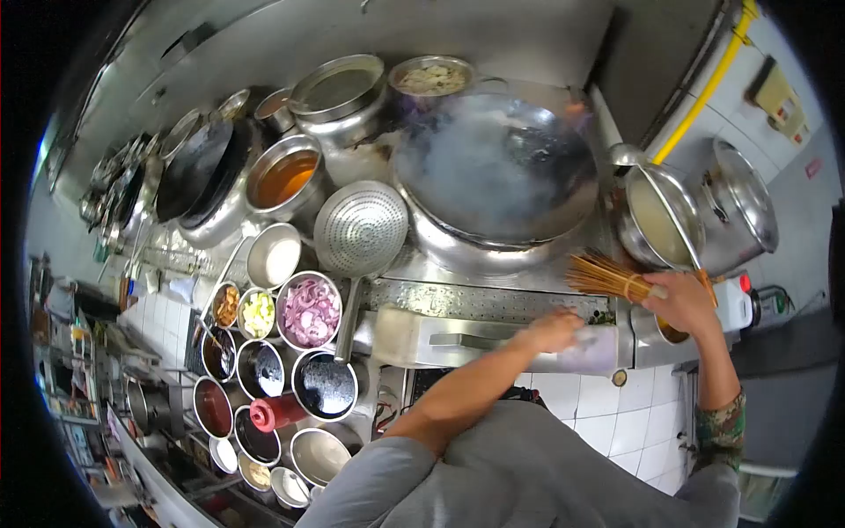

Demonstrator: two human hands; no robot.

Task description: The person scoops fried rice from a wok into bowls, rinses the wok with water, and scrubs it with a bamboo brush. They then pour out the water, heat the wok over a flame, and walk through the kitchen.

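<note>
At far left we saw a row of dark pans (pixel 189 167) running back along the stove, w/ a pot of orange liquid (pixel 283 178) just beside them. Below that sat a cluster of small bowls on the worktop (pixel 466 301): one of sliced red onion (pixel 309 310), one of pale chopped veg (pixel 257 313), several w/ dark sauces, plus a red squeeze bottle (pixel 275 411) lying among them. A perforated skimmer (pixel 361 228) leaned btwn the bowls and the big wok (pixel 495 167), which was smoking and looked empty. Behind the wok stood a lidded steel pot (pixel 339 91) and a bowl of pale food (pixel 431 78). Our left hand (pixel 553 332) was at the front edge of the worktop, just below the wok; it was blurred, fingers curled, and we couldn't tell whether it held anything. Our right hand (pixel 680 302) was closed round the bound handle of a bamboo wok brush (pixel 607 276), bristles pointing left toward the wok's rim, near it but apart. Right of that stood a steel pot of pale liquid (pixel 658 220) w/ a ladle in it, then a large lidded pot (pixel 739 207), and a yellow pipe (pixel 704 88) on the wall.
</note>
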